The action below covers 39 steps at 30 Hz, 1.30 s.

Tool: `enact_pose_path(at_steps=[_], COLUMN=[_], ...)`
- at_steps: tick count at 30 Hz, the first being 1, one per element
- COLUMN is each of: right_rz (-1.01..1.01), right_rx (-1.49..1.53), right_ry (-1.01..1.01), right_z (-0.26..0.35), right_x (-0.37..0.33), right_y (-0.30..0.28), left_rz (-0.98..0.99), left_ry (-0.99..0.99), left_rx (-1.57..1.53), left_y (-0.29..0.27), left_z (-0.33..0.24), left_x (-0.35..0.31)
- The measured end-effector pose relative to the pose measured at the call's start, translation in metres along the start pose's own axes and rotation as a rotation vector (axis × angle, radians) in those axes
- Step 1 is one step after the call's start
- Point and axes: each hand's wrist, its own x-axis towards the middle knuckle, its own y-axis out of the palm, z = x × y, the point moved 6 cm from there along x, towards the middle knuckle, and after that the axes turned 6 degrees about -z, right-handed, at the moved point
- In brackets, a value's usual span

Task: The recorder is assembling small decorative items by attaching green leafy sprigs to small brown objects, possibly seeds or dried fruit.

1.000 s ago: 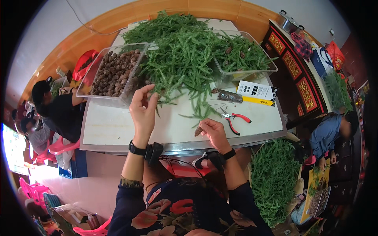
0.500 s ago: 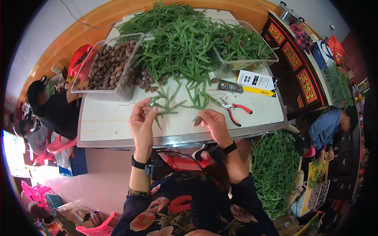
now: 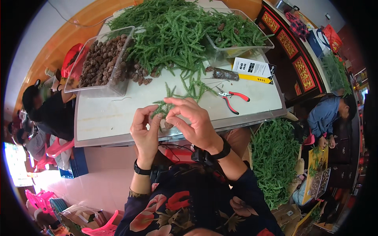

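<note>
My left hand (image 3: 146,125) is closed in a pinch on a green pine sprig (image 3: 170,93), whose needled twigs spread over the front of the white table. Right beside it, my right hand (image 3: 193,122) meets the left one at the fingertips, its thumb and index finger pinched together. A small brown pine cone (image 3: 168,125) shows just under those fingers, partly covered by them. Another green sprig (image 3: 193,87) lies flat behind my right hand. Red-handled pliers (image 3: 232,100) rest on the table to the right, jaws apart.
A clear bin of pine cones (image 3: 118,91) stands at left, a clear bin of greenery (image 3: 252,48) at right. Between them rises a heap of green sprigs (image 3: 169,39). Wire bundle (image 3: 225,74) and printed card (image 3: 252,67) lie near the pliers. Other people sit at both sides.
My right hand has moved left with the pine cone, away from the sprig on the table, to meet my left hand. Both hands are now together, slightly nearer the front edge.
</note>
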Motion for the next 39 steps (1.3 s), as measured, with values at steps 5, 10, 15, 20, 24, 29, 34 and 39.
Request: enact_pose_path(at_steps=[5,10,15,20,24,29,34,39], right_rz=[0.011,0.014,-0.111,-0.133,-0.147,-0.118,-0.184,-0.206], right_rx=[0.012,0.135,0.086,-0.403,-0.483,-0.548,-0.505,-0.503], right_ry=[0.047,0.117,0.173,0.029,0.001,0.034,-0.017,-0.057], right_z=[0.000,-0.003,-0.006,0.002,0.000,-0.003,0.000,0.001], right_x=[-0.010,-0.023,-0.032,-0.035,-0.038,-0.039,-0.041,-0.044], right_y=[0.001,0.002,-0.011,-0.022,-0.025,-0.028,-0.030,-0.029], left_rz=[-0.002,0.041,0.085,0.090,0.050,0.087,0.152,0.162], left_ry=[0.007,-0.010,-0.104,-0.166,-0.150,-0.179,-0.303,-0.401], left_rx=[0.011,0.055,0.021,-0.078,-0.133,-0.193,-0.233,-0.390], left_y=[-0.002,0.001,0.008,0.014,0.021,0.027,0.038,0.041], left_z=[0.000,0.006,0.006,0.003,0.003,0.004,0.010,0.012], left_x=[-0.010,-0.016,-0.023,-0.029,-0.034,-0.040,-0.048,-0.049])
